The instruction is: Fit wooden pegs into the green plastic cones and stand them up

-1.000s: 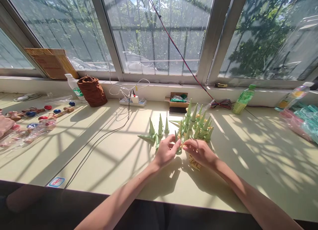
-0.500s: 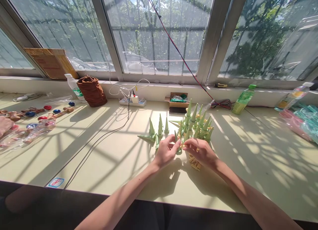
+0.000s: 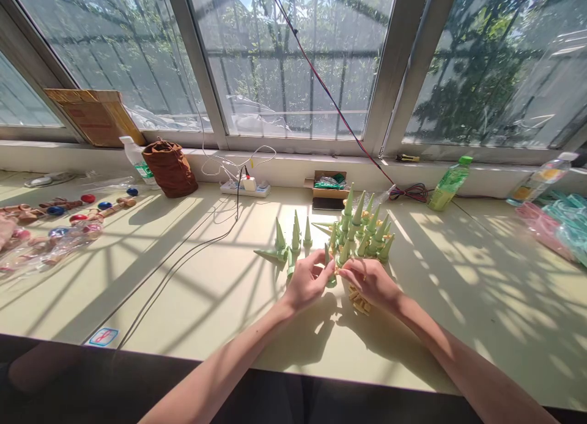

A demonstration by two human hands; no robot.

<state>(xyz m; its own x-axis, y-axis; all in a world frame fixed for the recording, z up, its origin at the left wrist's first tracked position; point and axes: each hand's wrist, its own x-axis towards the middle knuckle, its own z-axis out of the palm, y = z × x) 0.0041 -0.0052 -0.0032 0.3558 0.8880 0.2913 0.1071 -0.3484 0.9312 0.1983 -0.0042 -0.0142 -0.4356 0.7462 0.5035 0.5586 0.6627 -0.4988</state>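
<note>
My left hand (image 3: 308,280) is closed round a green cone piece (image 3: 330,281) near the middle of the table. Close against it on the right, the fingers of my right hand (image 3: 368,278) pinch a small yellowish piece (image 3: 336,270) at the cone's side. Several green cones with yellowish bits (image 3: 360,222) stand grouped just behind my hands. A smaller group of green cones (image 3: 296,234) is to the left, one of them lying on its side. Small tan pieces (image 3: 359,302) lie in a pile below my right hand, partly in its shadow.
Behind the cones sits a small open box (image 3: 329,195). A green bottle (image 3: 450,182) and coiled cable (image 3: 409,192) are at the back right. Cables, a power strip (image 3: 257,189) and a brown bag (image 3: 170,168) are left. Wooden toys (image 3: 98,211) lie near another person's hand (image 3: 6,230).
The fingers of my right hand have drawn closer together at the cone. The cone in my left hand has shifted slightly. The other person's hand at the far left has moved a little.
</note>
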